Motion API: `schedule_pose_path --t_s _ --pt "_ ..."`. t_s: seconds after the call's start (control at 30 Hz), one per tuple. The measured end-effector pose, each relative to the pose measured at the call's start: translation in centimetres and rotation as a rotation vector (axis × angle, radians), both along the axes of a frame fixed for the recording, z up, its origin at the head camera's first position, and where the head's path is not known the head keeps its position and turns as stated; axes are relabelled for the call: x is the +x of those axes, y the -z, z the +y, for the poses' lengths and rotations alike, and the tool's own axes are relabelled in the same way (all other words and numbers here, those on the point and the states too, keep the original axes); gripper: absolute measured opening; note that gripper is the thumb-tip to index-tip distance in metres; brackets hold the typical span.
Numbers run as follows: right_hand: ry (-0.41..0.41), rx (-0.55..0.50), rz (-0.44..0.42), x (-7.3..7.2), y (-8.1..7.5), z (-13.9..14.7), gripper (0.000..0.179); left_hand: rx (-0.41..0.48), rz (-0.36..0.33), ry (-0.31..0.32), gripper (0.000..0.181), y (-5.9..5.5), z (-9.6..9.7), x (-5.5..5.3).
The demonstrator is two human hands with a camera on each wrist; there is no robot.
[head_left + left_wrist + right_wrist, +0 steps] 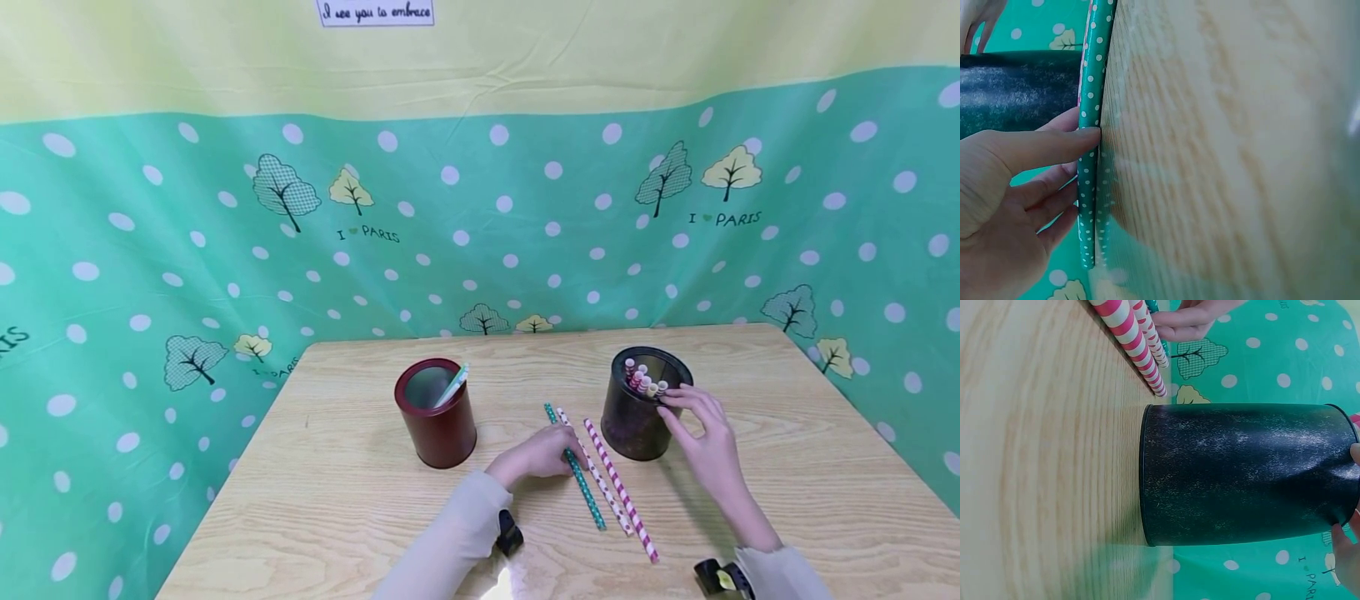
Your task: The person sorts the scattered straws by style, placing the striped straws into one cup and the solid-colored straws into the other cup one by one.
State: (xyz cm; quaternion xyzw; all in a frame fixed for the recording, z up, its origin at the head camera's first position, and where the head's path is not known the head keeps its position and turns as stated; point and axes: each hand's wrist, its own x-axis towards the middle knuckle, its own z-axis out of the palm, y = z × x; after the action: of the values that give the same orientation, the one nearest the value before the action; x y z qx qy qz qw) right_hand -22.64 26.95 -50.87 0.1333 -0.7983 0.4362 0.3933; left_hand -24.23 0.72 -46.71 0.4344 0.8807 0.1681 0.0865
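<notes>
My left hand (551, 454) pinches a green paper straw with white dots (1089, 81) between thumb and fingers; the straw lies on or just above the table. Alongside it lie a white straw with reddish spots (612, 502) and a pink-and-white striped straw (624, 493). My right hand (708, 437) holds the rim of a black canister (1241, 475), its thumb on the outer side and fingertips over the edge. Several pink, white and pale straws (643, 382) stand inside that canister, close to the fingertips. Their lower ends are hidden by its wall.
A dark red canister (444, 433) stands on the left part of the wooden table (322, 500), with light blue-green straws (453, 385) leaning in it. Behind the table hangs a green and yellow patterned cloth (420, 292).
</notes>
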Motion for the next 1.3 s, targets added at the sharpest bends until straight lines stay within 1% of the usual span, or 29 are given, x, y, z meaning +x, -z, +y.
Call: schedule_pose_path --t_s 0.03,0.1,0.17,0.37,0.4,0.43,0.47,0.57,0.6,0.67,0.77,0.83,0.87,0.93,1.03,1.07,1.17,1.27,1.3 --pt "0.025 0.016 0.000 -0.4 0.6 0.3 0.025 -0.004 0.012 0.005 0.020 0.1 0.0 0.0" --pt "0.030 0.024 0.000 -0.5 0.7 0.4 0.026 -0.012 0.022 0.009 0.020 0.2 0.0 0.0" --pt "-0.026 -0.012 0.002 0.2 -0.4 -0.1 0.027 -0.021 0.031 0.011 0.019 0.2 -0.1 0.1" --pt "-0.028 -0.003 0.013 1.3 -2.1 -0.9 0.025 -0.045 0.045 0.009 0.018 0.2 -0.1 0.3" --pt "-0.024 0.001 0.015 1.4 -2.1 -1.0 0.024 -0.047 0.049 0.009 0.018 0.2 -0.1 0.3" --pt "-0.041 -0.017 0.009 1.6 -2.5 -1.2 0.024 -0.049 0.053 0.008 0.017 0.2 -0.1 0.3" --pt "-0.045 -0.020 0.012 1.6 -2.5 -1.2 0.023 -0.050 0.054 0.006 0.017 0.2 -0.1 0.4" --pt "-0.051 -0.034 0.002 1.2 -1.7 -0.9 0.023 -0.050 0.064 0.003 0.016 0.1 -0.1 0.4" --pt "-0.021 -0.016 -0.003 0.6 -0.8 -0.4 0.024 -0.052 0.071 0.004 0.016 0.1 -0.1 0.4" --pt "0.020 0.009 -0.001 -0.2 0.5 0.3 0.026 -0.055 0.078 0.005 0.016 0.1 -0.1 0.5" --pt "0.018 0.006 0.011 -0.6 1.1 0.5 0.027 -0.052 0.086 0.009 0.015 -0.1 -0.2 0.5" --pt "0.001 0.004 0.030 -0.5 0.9 0.4 0.027 -0.035 0.085 0.010 0.014 -0.2 -0.2 0.5" --pt "-0.044 -0.020 0.034 0.1 0.0 0.0 0.024 -0.024 0.081 0.008 0.014 -0.3 -0.2 0.4" --pt "-0.106 -0.055 0.034 1.1 -1.7 -0.7 0.024 0.002 0.073 -0.002 0.013 -0.4 -0.2 0.4" --pt "-0.101 -0.046 0.033 2.0 -3.2 -1.4 0.022 0.057 0.042 -0.025 0.013 -0.6 -0.3 0.3" --pt "-0.113 -0.055 0.026 2.5 -3.9 -1.8 0.022 0.078 0.032 -0.031 0.013 -0.6 -0.3 0.2" --pt "-0.022 0.009 0.031 2.0 -3.1 -1.5 0.020 0.145 0.005 -0.038 0.013 -0.8 -0.2 0.2" --pt "-0.054 -0.024 0.039 2.1 -3.2 -1.7 0.020 0.208 -0.003 -0.037 0.014 -1.0 -0.2 0.3" --pt "-0.039 -0.015 0.040 2.1 -3.4 -1.8 0.019 0.229 -0.005 -0.037 0.014 -1.1 -0.2 0.3"
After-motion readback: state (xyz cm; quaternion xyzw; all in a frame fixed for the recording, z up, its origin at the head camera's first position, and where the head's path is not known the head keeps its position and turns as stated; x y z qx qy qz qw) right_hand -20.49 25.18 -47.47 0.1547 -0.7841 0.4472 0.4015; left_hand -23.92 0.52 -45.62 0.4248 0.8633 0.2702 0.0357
